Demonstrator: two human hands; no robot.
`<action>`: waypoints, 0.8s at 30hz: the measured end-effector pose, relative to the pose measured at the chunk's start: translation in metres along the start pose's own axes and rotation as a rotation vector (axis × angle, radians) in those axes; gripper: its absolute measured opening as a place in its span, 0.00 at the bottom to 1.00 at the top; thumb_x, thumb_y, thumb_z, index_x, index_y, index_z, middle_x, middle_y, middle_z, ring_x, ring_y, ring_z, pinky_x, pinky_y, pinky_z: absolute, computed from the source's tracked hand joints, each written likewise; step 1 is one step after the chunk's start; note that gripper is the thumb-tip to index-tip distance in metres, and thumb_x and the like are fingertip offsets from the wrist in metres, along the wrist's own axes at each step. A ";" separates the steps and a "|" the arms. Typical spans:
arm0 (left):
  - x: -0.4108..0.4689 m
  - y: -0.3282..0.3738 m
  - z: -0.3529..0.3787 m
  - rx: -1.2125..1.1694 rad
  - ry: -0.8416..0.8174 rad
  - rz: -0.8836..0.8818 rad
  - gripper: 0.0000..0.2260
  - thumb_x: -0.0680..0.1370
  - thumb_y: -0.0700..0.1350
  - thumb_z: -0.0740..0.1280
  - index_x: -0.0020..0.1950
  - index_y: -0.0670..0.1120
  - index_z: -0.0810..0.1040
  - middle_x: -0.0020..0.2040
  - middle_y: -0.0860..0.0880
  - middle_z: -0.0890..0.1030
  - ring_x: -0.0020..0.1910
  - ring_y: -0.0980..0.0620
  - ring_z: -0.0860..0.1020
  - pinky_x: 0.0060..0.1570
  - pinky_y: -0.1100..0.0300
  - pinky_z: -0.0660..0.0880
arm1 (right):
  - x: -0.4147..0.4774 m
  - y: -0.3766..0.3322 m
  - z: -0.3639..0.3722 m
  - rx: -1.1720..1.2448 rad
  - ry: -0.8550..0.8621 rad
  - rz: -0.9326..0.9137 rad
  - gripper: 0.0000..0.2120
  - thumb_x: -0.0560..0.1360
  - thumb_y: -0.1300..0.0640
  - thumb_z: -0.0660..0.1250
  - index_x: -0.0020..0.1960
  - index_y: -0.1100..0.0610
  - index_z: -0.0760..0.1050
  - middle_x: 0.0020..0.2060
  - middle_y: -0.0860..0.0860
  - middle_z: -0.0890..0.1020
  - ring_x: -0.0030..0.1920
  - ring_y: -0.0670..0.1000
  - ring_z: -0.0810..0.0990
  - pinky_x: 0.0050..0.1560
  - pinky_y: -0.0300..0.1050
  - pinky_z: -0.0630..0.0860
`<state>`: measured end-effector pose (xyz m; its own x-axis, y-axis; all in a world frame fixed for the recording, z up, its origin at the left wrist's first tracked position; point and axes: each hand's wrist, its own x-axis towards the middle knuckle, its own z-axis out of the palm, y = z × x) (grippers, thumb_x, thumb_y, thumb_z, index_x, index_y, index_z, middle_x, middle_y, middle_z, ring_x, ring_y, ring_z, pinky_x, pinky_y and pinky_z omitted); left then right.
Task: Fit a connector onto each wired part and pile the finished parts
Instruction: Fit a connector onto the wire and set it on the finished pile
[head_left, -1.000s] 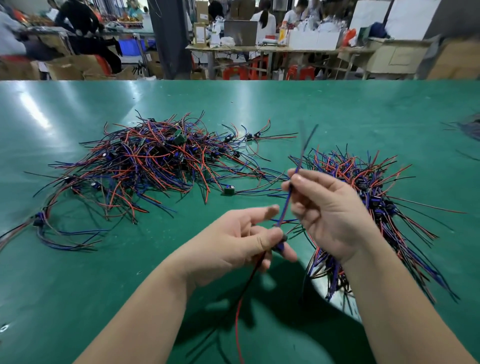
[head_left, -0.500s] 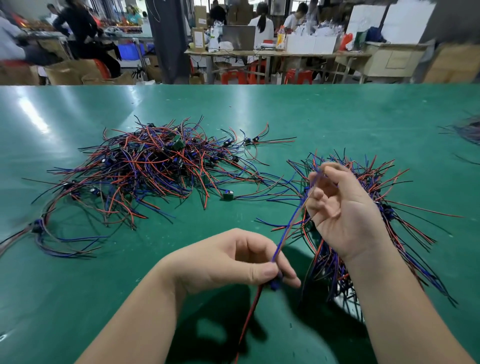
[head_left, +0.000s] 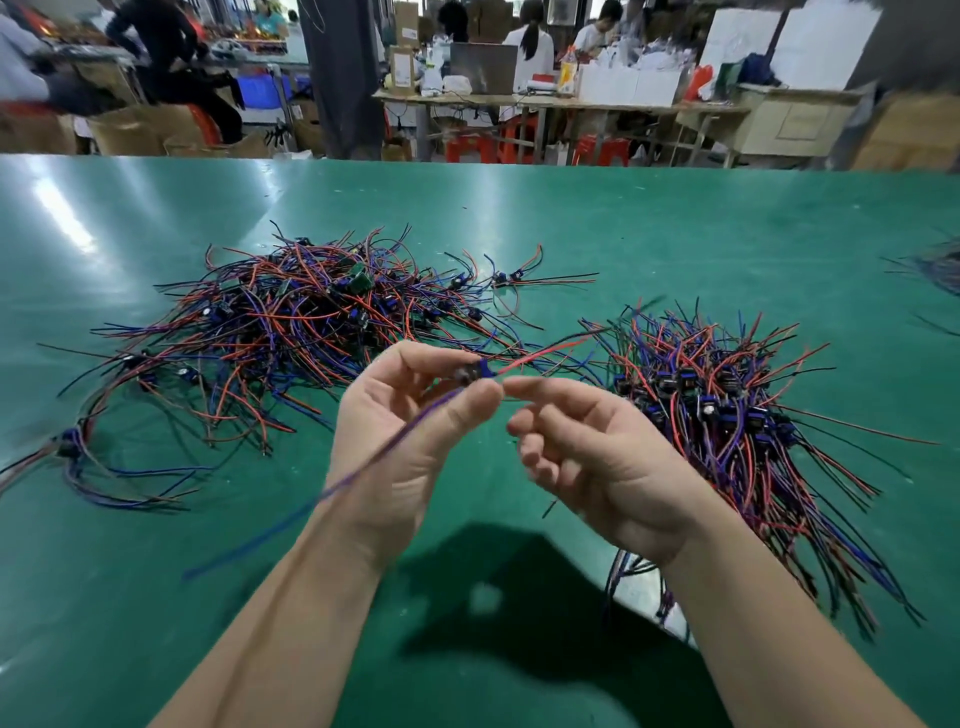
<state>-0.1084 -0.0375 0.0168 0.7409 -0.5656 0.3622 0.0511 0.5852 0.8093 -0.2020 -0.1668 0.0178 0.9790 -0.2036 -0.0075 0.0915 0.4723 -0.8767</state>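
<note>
From the head view: the left hand (head_left: 410, 441) was up over the green tabletop (head_left: 675, 234), thumb and fingers pinching the small blue wired part (head_left: 477, 370) just in front of the person. A blue wire (head_left: 332, 493) trailed from it down and left across the palm, blurred. A red wire (head_left: 540, 356) ran off to the right. The right hand (head_left: 602, 462) hovered just beside it, fingers half-curled and relaxed, gripping nothing I could make out, with its index fingertip (head_left: 514, 387) almost at the part. I couldn't pick out a separate connector; too small and smeared.

My read: this was the fitting step on one piece. To do it well, keep the left pinch firm on the body, not the leads, line things up squarely, and push straight so nothing bends. The loose wires want keeping out of the joint.

Now, containers: none held the work, as far as I could see. Everything lay bare on the tabletop. A loose tangle (head_left: 311, 322) sprawled to the left, and a tidier pile (head_left: 727, 405) lay to the right, its blue bodies bunched together. That one was probably the finished heap. A pale edge showed under its near end; I couldn't tell what it was. Cardboard boxes (head_left: 135, 132) stood on the floor far behind, contents hidden.
</note>
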 end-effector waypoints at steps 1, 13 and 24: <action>-0.001 -0.002 0.002 0.132 -0.014 0.085 0.16 0.59 0.44 0.80 0.42 0.43 0.79 0.36 0.54 0.82 0.36 0.60 0.80 0.39 0.68 0.76 | 0.002 0.000 0.001 0.079 0.022 -0.033 0.19 0.57 0.56 0.80 0.47 0.58 0.84 0.35 0.52 0.82 0.31 0.44 0.78 0.33 0.33 0.75; -0.013 -0.005 0.013 0.401 -0.005 -0.138 0.05 0.76 0.42 0.68 0.51 0.49 0.81 0.41 0.49 0.85 0.34 0.54 0.83 0.30 0.64 0.77 | -0.005 -0.010 -0.002 0.020 0.336 -0.106 0.04 0.61 0.58 0.70 0.33 0.57 0.83 0.27 0.50 0.79 0.25 0.43 0.75 0.28 0.31 0.73; -0.013 0.003 0.005 0.363 -0.380 -0.642 0.11 0.60 0.43 0.78 0.35 0.49 0.78 0.32 0.47 0.80 0.33 0.47 0.83 0.29 0.63 0.76 | -0.006 -0.020 -0.015 -0.085 0.562 -0.360 0.02 0.62 0.58 0.72 0.32 0.54 0.83 0.27 0.49 0.81 0.25 0.43 0.75 0.28 0.32 0.73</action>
<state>-0.1211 -0.0312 0.0166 0.3610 -0.9216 -0.1426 0.1192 -0.1060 0.9872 -0.2128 -0.1879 0.0275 0.6441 -0.7623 0.0629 0.3571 0.2270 -0.9061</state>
